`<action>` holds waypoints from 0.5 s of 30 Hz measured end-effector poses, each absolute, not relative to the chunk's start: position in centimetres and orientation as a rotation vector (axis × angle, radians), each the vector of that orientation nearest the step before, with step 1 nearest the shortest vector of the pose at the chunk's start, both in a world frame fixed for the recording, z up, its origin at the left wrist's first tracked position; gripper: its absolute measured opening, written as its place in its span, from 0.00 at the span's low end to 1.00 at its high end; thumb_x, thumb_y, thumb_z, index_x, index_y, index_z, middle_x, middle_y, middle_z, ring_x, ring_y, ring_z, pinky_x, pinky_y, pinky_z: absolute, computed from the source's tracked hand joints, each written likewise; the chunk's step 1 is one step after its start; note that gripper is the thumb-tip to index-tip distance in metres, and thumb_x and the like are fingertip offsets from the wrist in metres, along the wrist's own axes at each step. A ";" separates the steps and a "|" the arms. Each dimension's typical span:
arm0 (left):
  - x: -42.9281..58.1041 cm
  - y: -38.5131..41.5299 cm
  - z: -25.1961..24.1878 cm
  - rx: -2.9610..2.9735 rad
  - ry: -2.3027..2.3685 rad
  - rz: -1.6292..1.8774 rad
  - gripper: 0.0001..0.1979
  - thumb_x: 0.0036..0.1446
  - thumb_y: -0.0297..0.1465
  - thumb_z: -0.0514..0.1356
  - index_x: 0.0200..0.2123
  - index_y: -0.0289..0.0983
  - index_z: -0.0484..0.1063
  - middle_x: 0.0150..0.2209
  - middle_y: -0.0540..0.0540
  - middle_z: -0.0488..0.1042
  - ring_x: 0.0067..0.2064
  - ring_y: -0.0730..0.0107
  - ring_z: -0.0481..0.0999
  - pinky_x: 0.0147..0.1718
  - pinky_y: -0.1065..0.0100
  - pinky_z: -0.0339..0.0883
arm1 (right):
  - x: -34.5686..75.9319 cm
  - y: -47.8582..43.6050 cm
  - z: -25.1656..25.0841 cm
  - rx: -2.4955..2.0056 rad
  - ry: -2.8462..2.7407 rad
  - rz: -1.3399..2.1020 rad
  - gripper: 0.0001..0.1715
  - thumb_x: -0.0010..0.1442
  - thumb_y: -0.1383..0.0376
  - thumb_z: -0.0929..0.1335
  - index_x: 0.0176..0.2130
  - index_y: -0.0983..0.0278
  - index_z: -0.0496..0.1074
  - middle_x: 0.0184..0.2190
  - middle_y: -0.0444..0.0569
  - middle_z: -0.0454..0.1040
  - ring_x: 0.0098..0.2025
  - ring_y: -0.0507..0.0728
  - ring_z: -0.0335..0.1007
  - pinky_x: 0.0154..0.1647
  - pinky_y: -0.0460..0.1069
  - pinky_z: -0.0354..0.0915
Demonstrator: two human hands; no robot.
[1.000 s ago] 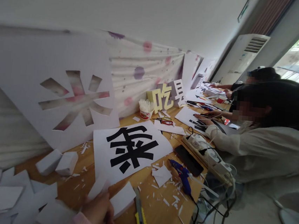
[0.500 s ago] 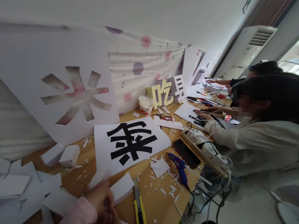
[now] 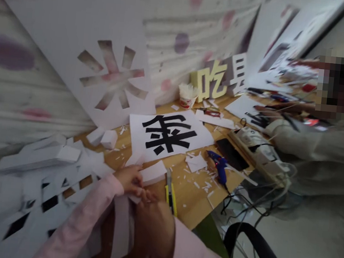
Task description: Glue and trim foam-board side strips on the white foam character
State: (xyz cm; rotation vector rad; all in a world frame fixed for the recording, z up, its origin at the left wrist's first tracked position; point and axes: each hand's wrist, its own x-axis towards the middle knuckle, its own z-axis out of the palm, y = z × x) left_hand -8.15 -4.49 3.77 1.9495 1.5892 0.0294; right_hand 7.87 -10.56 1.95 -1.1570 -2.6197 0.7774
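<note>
**Fingertips meet over a white card strip (image 3: 121,233)**

The left hand (image 3: 129,178) reaches in with its fingers bent and drawn together, apparently pinching the upper end of the strip, which hangs below and between the wrists. The fingertips of the right hand (image 3: 155,220) come against the left ones; they look narrow, but blur and overlap hide whether they grip the card too, so I cannot tell.

I judge the step in hand to be shaping or adjusting the strip by finger, rather than cutting or gluing: the yellow utility knife (image 3: 170,197) lies just beside the right hand, and the blue glue gun (image 3: 221,169) lies farther off, both untouched. A white foam-board block (image 3: 155,172) sits just past the left fingertips. Beyond it, a sheet (image 3: 137,142) bears a large black Chinese character (image 3: 169,136).

The next move, in my judgement, calls for a light, even pinch: the card looks thin and could crease. It also calls for keeping the strip away from the loose offcuts (image 3: 196,163) and the knife's blade (image 3: 169,178).
</note>
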 end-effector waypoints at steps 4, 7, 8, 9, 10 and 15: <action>-9.0 -5.8 5.7 2.000 1.651 -0.003 0.09 0.43 0.27 0.69 0.32 0.42 0.79 0.57 0.41 0.70 0.59 0.49 0.66 0.59 0.45 0.53 | 11.1 -9.2 2.3 -0.854 -2.667 0.880 0.20 0.60 0.72 0.62 0.50 0.73 0.72 0.58 0.63 0.67 0.62 0.62 0.62 0.63 0.56 0.57; -9.6 -7.4 7.5 2.043 1.714 0.026 0.09 0.51 0.29 0.64 0.37 0.41 0.78 0.56 0.40 0.71 0.56 0.56 0.70 0.57 0.54 0.61 | 12.7 -8.6 1.3 -0.709 -2.453 0.963 0.17 0.59 0.73 0.61 0.45 0.69 0.72 0.56 0.59 0.70 0.60 0.59 0.64 0.62 0.55 0.60; -9.6 -8.1 7.9 2.056 1.745 0.045 0.09 0.53 0.30 0.62 0.40 0.40 0.77 0.55 0.40 0.71 0.55 0.56 0.70 0.57 0.55 0.62 | 13.2 -8.6 0.9 -0.693 -2.361 0.981 0.16 0.59 0.73 0.60 0.44 0.68 0.71 0.55 0.59 0.71 0.59 0.58 0.66 0.60 0.54 0.62; -9.7 -8.7 8.0 2.079 1.776 0.076 0.11 0.54 0.31 0.61 0.42 0.40 0.76 0.54 0.40 0.72 0.55 0.57 0.71 0.56 0.55 0.62 | 13.6 -8.7 0.6 -0.696 -2.275 0.987 0.15 0.60 0.73 0.60 0.43 0.66 0.70 0.55 0.59 0.71 0.57 0.58 0.67 0.58 0.54 0.65; -9.6 -9.4 7.9 2.112 1.799 0.119 0.13 0.55 0.32 0.61 0.44 0.40 0.75 0.53 0.40 0.73 0.54 0.57 0.71 0.56 0.54 0.62 | 14.1 -8.8 0.2 -0.715 -2.204 0.984 0.13 0.60 0.72 0.60 0.44 0.66 0.69 0.55 0.60 0.71 0.56 0.58 0.69 0.55 0.54 0.67; -9.3 -12.3 6.3 2.343 1.783 0.423 0.11 0.62 0.32 0.56 0.45 0.42 0.75 0.46 0.45 0.77 0.47 0.64 0.76 0.55 0.54 0.64 | 16.9 -8.8 -0.5 -0.892 -2.085 0.914 0.14 0.64 0.69 0.61 0.50 0.63 0.64 0.45 0.55 0.77 0.46 0.57 0.75 0.45 0.52 0.71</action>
